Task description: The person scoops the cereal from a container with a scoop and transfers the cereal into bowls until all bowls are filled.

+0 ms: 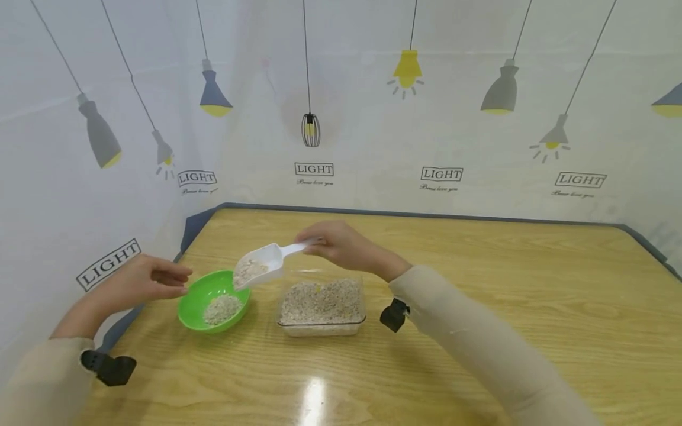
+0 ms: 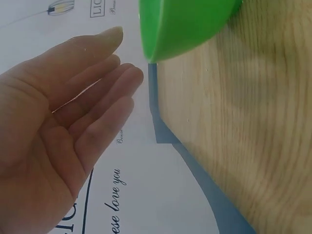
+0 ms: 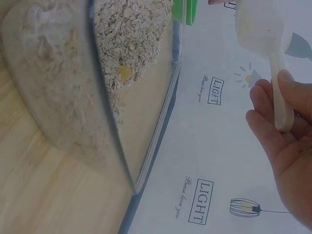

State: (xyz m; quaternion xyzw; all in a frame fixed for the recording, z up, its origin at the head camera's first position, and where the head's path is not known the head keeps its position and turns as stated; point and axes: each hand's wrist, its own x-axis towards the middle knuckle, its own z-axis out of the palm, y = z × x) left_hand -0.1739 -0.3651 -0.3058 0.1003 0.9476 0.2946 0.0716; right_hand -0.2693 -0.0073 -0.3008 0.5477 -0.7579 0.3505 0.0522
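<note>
The wall sheet [image 1: 367, 201] is displaying boxed "LIGHT" labels [image 1: 314, 170]; the script [image 1: 314, 183] beneath is ending in "love you", its first word not clearly legible. Your right hand [image 1: 346, 245] is pinching the white scoop [image 1: 274, 258] by its handle, thumb against fingers. The scoop is carrying flakes [image 1: 250, 272] above the right rim of the green bowl [image 1: 193, 302], which is resting on the bench [image 1: 479, 284] left of the clear container [image 1: 319, 331]. Your left hand [image 1: 133, 283] is hovering beside the bowl, fingers loosely extended.

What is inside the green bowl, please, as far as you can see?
A pile of pale flakes lies in the green bowl. The bottom beneath it is covered, and the white scoop hides part of the right rim.
</note>
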